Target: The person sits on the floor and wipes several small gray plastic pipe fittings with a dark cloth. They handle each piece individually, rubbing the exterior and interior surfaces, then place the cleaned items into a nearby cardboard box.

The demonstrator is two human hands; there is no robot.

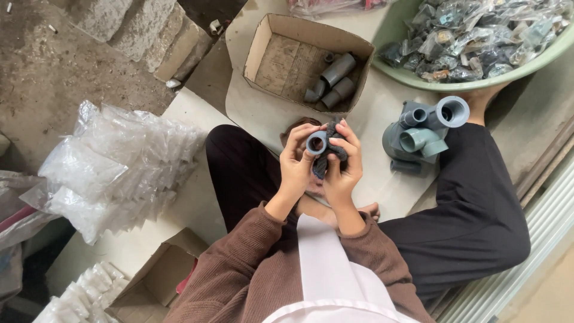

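Above the lap, both hands, left (297,162) and right (343,167), raised together, fingers clasped around 1 grey pipe fitting (317,143)

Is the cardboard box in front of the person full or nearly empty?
Nearly empty. The open cardboard box holds only a few grey pipe fittings in one corner, and most of its bare floor shows.
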